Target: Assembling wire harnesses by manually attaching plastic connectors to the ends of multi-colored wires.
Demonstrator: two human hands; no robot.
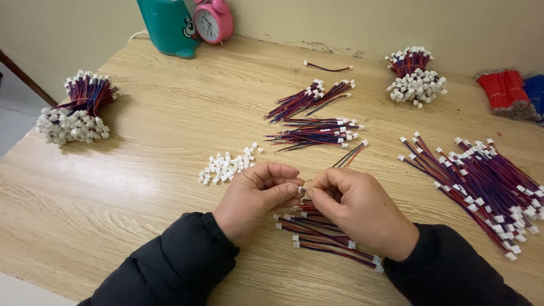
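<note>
Left hand [255,195]: curled, thumb and forefinger pinched together on a tiny white plug [301,190], held just above the table so it meets the wire end squarely.
Right hand [354,207]: fingertips closed on a thin wire [349,155] that runs up and away from the hands; the two hands touch at the fingertips.
Plug and wire: between the two hands, at the middle of the wooden table [141,170].
Under the hands: a small heap of wired leads [323,238], lying right below the wrists.
Loose plugs [226,165]: a white pile just beyond the left hand, within easy reach.
Sorted leads [317,135]: small fans of red and blue wires beyond the hands.
Big pile [481,181]: many finished-looking leads to the right.
Tied bunches [76,107]: one far left, another far right at the back.
Back edge: a teal container [169,25] and a pink alarm clock [213,21].
</note>
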